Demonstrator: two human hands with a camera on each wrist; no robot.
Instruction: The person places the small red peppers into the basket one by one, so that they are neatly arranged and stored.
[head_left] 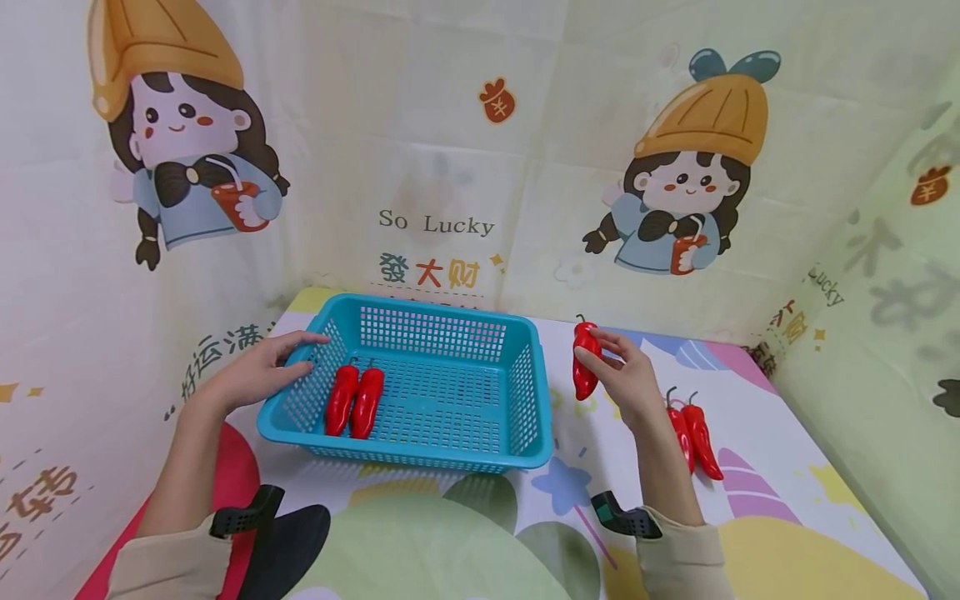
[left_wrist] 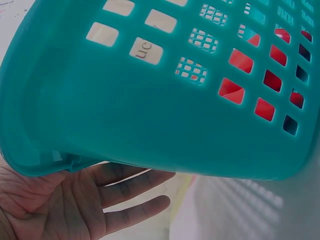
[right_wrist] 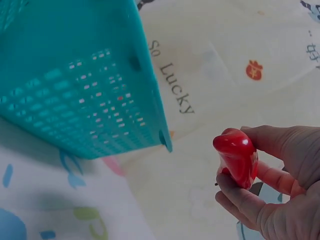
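A blue-green plastic basket (head_left: 435, 392) with slotted walls stands on the table. Two red peppers (head_left: 367, 404) lie side by side at its left end. My left hand (head_left: 258, 367) rests over the basket's left rim; in the left wrist view its fingers (left_wrist: 135, 187) look fairly straight, while the thumb is hidden. To the right of the basket, my right hand (head_left: 626, 375) pinches another red pepper (head_left: 585, 362) between thumb and fingers, off the table with its stem upward. The right wrist view shows that pepper (right_wrist: 237, 157) end-on, apart from the basket wall (right_wrist: 110, 110).
More red peppers (head_left: 701, 442) lie on the table beyond my right forearm, partly hidden by it. A patterned cloth (head_left: 442, 533) covers the table. Printed curtains (head_left: 540, 167) stand behind and at both sides.
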